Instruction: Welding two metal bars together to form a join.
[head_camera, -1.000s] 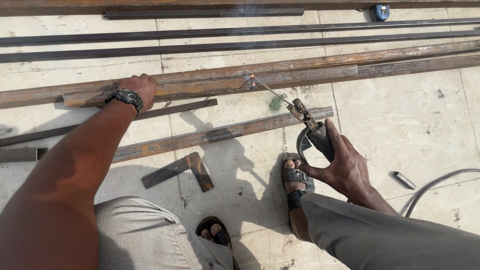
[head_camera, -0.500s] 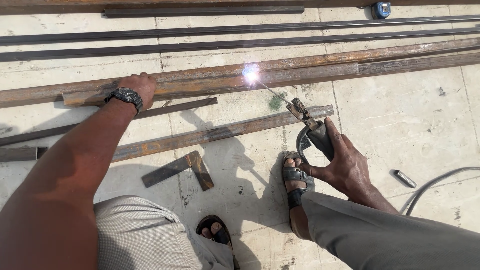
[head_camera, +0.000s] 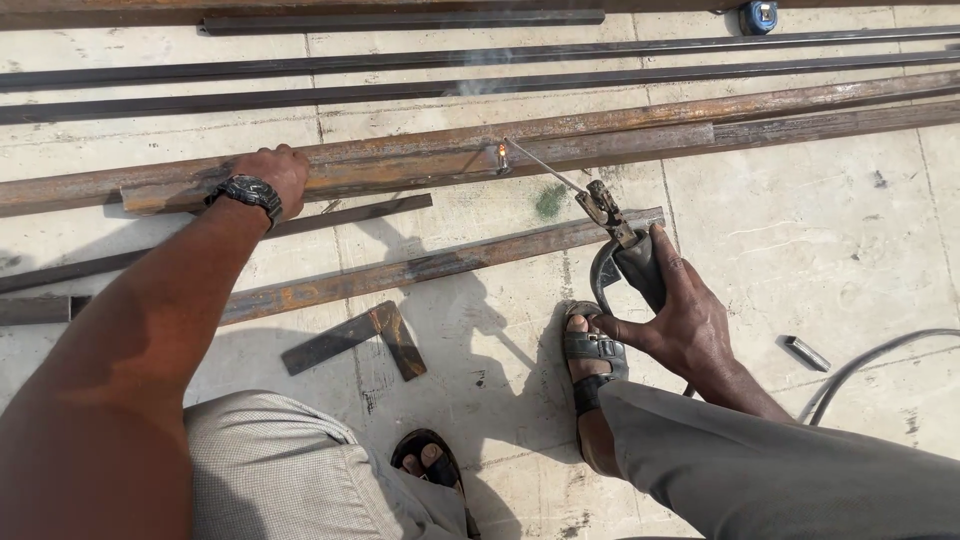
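A small orange glow sits on the rusty steel bar (head_camera: 420, 160) where the bright arc flashed half a second ago; the flash is gone, so the fresh weld spot (head_camera: 501, 155) is cooling. The welding rod (head_camera: 545, 165) tip hangs just beside it. The right hand (head_camera: 680, 315) wraps closed around the electrode holder (head_camera: 630, 250). Left of the spot, the left hand (head_camera: 275, 175) presses flat on the bar. Nearer the person lies a steel square (head_camera: 355, 340).

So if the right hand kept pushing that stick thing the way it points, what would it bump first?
Probably the rusty steel bar; the right hand aims the welding rod toward its glowing spot.
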